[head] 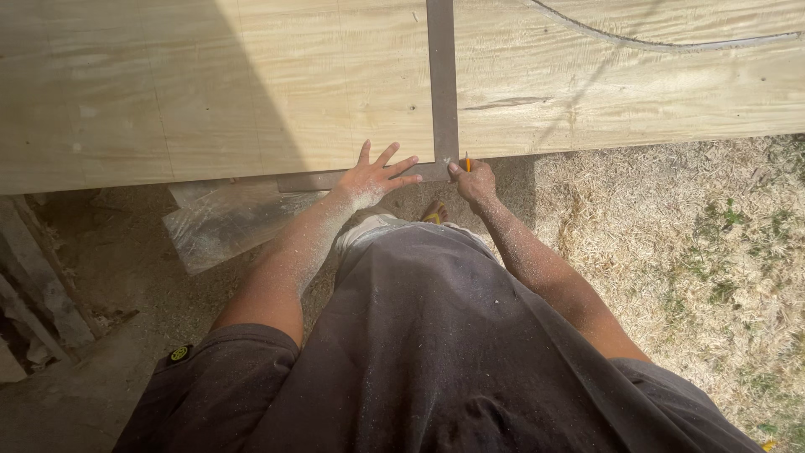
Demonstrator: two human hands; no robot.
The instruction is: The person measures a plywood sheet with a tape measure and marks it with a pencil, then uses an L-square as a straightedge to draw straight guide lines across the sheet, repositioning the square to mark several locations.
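While the left hand (373,179) lies flat with fingers spread wide, it presses the corner of a metal framing square (443,92) onto the pale wooden board (210,84). Square's long blade runs up across the board; short arm lies along the board's near edge, under the left palm. Right hand (474,180) sits just beside the square's corner, fingers pinched narrow around a yellow pencil (468,161), tip at the board edge next to the blade. Both forearms dusted with sawdust.

Handling judgement: square looks stiff, thin, flat steel, probably smooth and liable to slide on planed wood, so flat palm pressure near the corner suits it; lifting would go best by the short arm. Pencil light, rigid, held near the tip. Board looks large, rigid and heavy.

Around: curved dark line (671,42) on the board's far right, clear plastic sheet (226,222) on the ground below left, sawdust-covered ground (671,243) to the right, a sandalled foot (433,214) under the board edge.
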